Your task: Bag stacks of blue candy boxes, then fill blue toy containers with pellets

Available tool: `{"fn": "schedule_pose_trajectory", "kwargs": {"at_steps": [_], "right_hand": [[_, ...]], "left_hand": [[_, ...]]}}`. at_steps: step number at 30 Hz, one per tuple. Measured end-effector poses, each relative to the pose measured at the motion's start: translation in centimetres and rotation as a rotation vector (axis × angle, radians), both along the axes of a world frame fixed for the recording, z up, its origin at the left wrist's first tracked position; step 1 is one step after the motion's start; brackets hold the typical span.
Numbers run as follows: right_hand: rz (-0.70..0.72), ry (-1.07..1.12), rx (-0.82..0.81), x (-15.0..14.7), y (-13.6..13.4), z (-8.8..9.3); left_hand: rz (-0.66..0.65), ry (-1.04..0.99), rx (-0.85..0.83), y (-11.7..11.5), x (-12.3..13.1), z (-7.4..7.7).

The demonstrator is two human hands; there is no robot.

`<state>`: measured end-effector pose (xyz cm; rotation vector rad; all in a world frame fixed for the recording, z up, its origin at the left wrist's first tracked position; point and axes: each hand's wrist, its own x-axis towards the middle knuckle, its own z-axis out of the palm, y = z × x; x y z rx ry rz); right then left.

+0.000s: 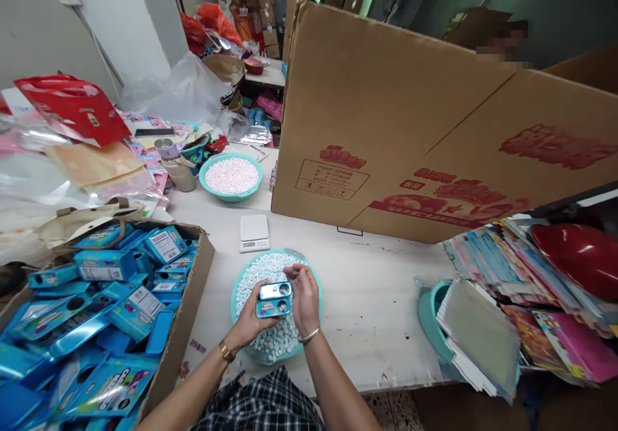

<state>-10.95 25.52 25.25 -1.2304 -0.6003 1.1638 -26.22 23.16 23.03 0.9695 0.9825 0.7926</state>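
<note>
A small blue tin (273, 307) with its lid swung open rests in my left hand (251, 321), the fingers wrapped round its left end. The tin has a dark round window and printed lettering. Close by its right side is my right hand (305, 296), loosely cupped with the fingers bent and partly apart; I make out nothing in it. Both hands are above a turquoise bowl (315, 347) full of pale blue candies (255, 276). Just behind the bowl a white kitchen scale (253, 233) sits on the white table (367, 309).
At left, a cardboard box (188, 289) is heaped with blue tins (135, 309). Farther back are a bowl of pale pink candies (232, 177) and a bottle (177, 167). A large carton (386, 128) stands at back right. A turquoise basket (429, 315) and packaging sheets (483, 334) are at right.
</note>
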Motion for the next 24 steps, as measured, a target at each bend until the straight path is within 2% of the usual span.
{"fn": "schedule_pose_trajectory", "kwargs": {"at_steps": [2, 3, 5, 7, 8, 10, 13, 19, 22, 24], "right_hand": [[0.009, -0.162, -0.055, 1.5, 0.2, -2.2], [0.058, -0.321, -0.08, 2.1, 0.2, -3.6], [0.242, -0.689, -0.084, 2.5, -0.2, -6.4], [0.439, -0.994, -0.045, 1.9, -1.0, -8.8], [0.495, -1.113, -0.03, 1.4, -1.4, -9.7], [0.517, -1.293, -0.033, 0.4, -2.1, -10.9], [0.509, -1.4, -0.035, 0.1, -2.0, -11.4], [0.575, -1.292, -0.05, 1.9, 0.2, -11.1], [0.573, -1.285, -0.051, 2.3, 1.2, -10.1], [0.508, -1.263, -0.075, 2.2, 1.6, -8.5]], "left_hand": [[-0.032, -0.024, -0.021, -0.2, -1.3, 0.3], [-0.052, -0.04, -0.021, -0.2, -2.0, 0.6], [-0.076, -0.057, 0.001, -0.1, -3.3, 1.3], [-0.075, -0.058, 0.053, 0.0, -4.4, 2.1], [-0.07, -0.061, 0.077, 0.1, -4.7, 2.4], [-0.065, -0.069, 0.1, 0.2, -5.2, 2.8], [-0.088, -0.059, 0.088, 0.3, -5.7, 3.4], [-0.12, 0.012, 0.024, 0.3, -6.0, 3.9], [-0.065, 0.042, -0.011, 0.5, -5.4, 3.2], [-0.02, 0.097, -0.004, 0.7, -5.1, 2.4]]}}
